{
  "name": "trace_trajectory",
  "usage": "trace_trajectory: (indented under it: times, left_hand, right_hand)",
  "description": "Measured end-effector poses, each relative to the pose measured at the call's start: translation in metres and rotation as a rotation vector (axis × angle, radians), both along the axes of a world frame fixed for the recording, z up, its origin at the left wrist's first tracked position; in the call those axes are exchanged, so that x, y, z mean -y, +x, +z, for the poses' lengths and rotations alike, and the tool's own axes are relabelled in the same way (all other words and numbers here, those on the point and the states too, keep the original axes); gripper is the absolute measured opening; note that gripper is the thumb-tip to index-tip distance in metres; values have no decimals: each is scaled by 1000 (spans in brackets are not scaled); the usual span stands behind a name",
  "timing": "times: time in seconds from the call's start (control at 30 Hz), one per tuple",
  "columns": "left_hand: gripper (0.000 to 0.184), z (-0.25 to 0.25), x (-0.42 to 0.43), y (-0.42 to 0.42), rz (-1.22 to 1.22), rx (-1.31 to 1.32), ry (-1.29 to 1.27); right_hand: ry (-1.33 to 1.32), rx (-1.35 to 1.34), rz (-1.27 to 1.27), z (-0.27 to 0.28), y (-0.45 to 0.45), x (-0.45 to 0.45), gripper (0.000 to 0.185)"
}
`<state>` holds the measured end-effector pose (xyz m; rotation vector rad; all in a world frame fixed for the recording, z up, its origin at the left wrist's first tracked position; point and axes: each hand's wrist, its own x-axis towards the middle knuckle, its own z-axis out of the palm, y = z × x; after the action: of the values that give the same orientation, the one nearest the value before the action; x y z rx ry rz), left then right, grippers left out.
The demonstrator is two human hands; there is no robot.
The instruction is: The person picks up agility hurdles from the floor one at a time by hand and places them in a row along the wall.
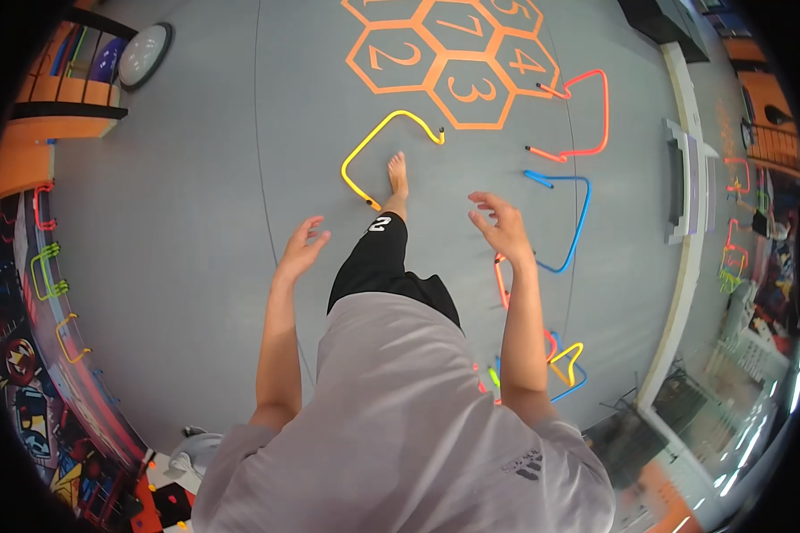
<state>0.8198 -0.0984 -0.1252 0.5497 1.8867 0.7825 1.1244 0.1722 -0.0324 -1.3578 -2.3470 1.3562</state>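
Note:
My left hand [303,249] hangs in the air over the grey floor, holding nothing, its fingers loosely curled and apart. On the other side my right hand [501,224] is also free, with thumb and fingers spread. Between them one bare foot [398,174] is stretched forward beside a yellow hurdle [362,142] that lies on the floor. A blue hurdle [586,213] is nearest to my right hand. Farther ahead on the right lies a red hurdle [606,111]. Part of another red hurdle [500,282] shows behind my right forearm.
Orange numbered hexagons [436,58] mark the floor ahead. Several coloured hurdles [567,364] lie jumbled at the right. A half-ball balance trainer [145,55] stands by orange shelving at the far left. A raised white edge [684,293] runs along the right, and more hurdles [49,271] line the left wall.

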Motion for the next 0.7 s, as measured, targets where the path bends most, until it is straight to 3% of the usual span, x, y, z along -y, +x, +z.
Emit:
trace_trajectory:
  times: [0.13,0.23,0.33,0.47,0.6,0.67,0.7]
  left_hand:
    - [51,-64,-74,-15,59,81,-106]
    - [49,-155,-118,-26,59,47,-272]
    - [45,-211,-162,-42,-42,88,-398]
    - [39,-311,-192,-57,116,227,-471]
    - [36,-428,-209,-78,285,286,-520]
    - [31,-529,-205,-89,67,72,-566]
    - [28,-565,-207,-96,-63,-27,-568]
  right_hand:
    - [-109,74,7,-59,-25,-74,31]
    - [-205,152,11,-124,-43,-142,30]
    - [-286,184,34,-186,-71,-194,29]
    - [-396,202,73,-286,-146,-276,27]
    - [-328,300,252,-453,-213,-328,26]
    - [-436,418,375,-582,-269,-349,32]
    - [-314,469,567,-636,-278,-351,32]
